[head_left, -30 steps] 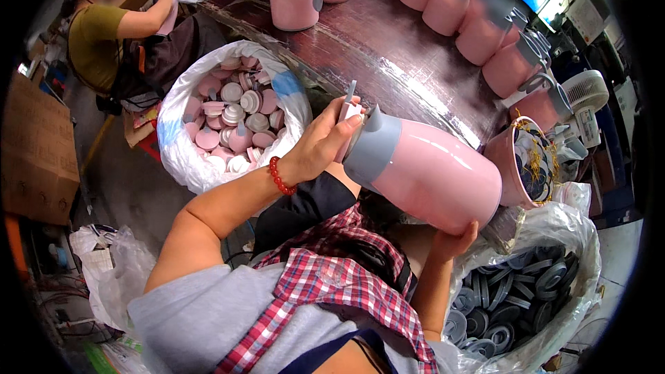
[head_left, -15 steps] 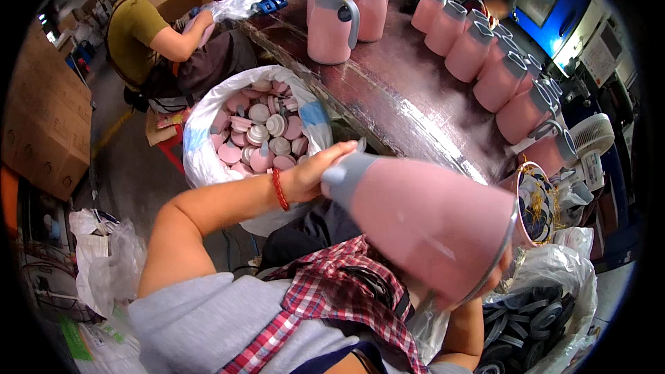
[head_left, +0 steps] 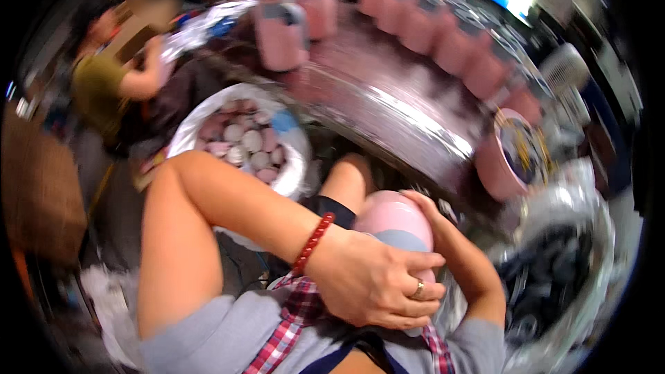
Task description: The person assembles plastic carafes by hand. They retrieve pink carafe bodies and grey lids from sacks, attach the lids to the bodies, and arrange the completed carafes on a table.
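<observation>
Left hand point(head_left: 381, 280), with red bead bracelet point(head_left: 314, 244) and gold-coloured ring point(head_left: 418, 288): back upward, fingers point(head_left: 424, 261) curled around the near end of the jug.
Glossy pink, round-bodied jug with a grey collar point(head_left: 393, 212): one, held above the lap, close to the torso; collared end toward the wearer, mostly covered by the left hand. Fit of any lid: cannot tell.
Right hand point(head_left: 426, 211): grasping the body's far side, partly hidden.
White plastic bag point(head_left: 298, 159): left of the lap, filled with round pink and white lids point(head_left: 251, 140).
Clear plastic bag point(head_left: 601, 235): right, loaded with dark discs point(head_left: 544, 277), blurred.
Pink bucket point(head_left: 490, 170): beyond the jug, right side.
Dark reddish-brown, shiny tabletop point(head_left: 346, 77): carries pink jugs with grey tops, a cluster at left point(head_left: 280, 36) and a row at right point(head_left: 419, 24).
Co-worker in olive shirt point(head_left: 104, 90): far left, seated.
Risks, as judged: smooth body may slip if the right hand loosens while the left twists or presses; off-axis force could leave a part crooked.
Differs from the earlier frame: jug then lay crosswise, base rightward, right hand beneath it; collared end now faces the wearer.
</observation>
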`<state>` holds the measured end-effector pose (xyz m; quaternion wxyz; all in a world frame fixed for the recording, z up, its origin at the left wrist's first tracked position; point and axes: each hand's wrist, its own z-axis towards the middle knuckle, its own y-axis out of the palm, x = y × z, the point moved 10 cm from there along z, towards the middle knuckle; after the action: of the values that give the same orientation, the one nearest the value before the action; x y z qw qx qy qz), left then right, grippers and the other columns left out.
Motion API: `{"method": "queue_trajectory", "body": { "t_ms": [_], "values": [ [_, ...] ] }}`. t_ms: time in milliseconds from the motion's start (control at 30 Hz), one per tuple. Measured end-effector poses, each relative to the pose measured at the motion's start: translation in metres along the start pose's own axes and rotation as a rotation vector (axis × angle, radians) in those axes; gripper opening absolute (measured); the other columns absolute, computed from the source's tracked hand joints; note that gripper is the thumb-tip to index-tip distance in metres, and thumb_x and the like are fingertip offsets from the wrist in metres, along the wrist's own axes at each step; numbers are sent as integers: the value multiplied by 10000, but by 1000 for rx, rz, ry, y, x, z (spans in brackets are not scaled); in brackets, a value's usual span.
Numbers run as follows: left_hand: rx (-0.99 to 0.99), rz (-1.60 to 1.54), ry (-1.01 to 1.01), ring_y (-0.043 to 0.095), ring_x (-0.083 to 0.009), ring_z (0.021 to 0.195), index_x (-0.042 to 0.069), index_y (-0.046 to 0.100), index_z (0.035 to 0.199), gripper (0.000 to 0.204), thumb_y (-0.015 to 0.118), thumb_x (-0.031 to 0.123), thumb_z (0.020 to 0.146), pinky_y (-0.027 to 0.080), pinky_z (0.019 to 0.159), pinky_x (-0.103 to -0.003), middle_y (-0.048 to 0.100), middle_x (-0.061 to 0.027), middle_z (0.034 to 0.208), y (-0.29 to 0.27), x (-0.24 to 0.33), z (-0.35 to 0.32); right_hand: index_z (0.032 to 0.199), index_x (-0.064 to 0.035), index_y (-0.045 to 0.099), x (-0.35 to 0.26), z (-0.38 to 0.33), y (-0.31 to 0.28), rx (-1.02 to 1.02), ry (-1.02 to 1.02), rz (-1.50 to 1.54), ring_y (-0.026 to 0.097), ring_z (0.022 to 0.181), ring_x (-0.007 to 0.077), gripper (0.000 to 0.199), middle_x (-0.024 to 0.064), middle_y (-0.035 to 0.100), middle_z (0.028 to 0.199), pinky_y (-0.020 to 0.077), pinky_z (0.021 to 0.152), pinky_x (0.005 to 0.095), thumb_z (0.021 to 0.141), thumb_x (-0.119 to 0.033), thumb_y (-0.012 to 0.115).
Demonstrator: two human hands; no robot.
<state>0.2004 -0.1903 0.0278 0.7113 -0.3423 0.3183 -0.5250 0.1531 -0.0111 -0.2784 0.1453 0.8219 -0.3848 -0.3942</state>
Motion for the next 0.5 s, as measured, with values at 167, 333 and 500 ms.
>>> {"method": "queue_trajectory", "body": {
  "t_ms": [167, 333, 500],
  "values": [
    [-180, -54, -184, 567, -244, 972, 93, 580, 1075, 418, 592, 327, 729, 473, 781, -438, 572, -90, 1055, 10, -36, 13, 1045, -42, 641, 22, 15, 24, -312, -72, 2, 626, 835, 195, 408, 99, 666, 948, 511, 783, 352, 904, -390, 483],
    [-276, -4, -623, 610, -292, 831, 96, 565, 1150, 593, 750, 301, 625, 518, 665, -354, 557, -149, 1015, -8, -134, -16, 1031, -38, 645, -18, -32, -10, 20, -409, -446, 603, 832, 151, 410, 71, 656, 925, 502, 769, 325, 924, -400, 484],
    [-204, 96, -713, 563, -313, 1004, 50, 524, 1210, 645, 764, 208, 633, 451, 876, -374, 508, -155, 1124, -44, -208, -46, 843, -43, 623, -139, -192, -79, 601, -1083, -626, 555, 638, 77, 224, 10, 606, 700, 416, 518, 218, 920, -237, 541]
  ]
}}
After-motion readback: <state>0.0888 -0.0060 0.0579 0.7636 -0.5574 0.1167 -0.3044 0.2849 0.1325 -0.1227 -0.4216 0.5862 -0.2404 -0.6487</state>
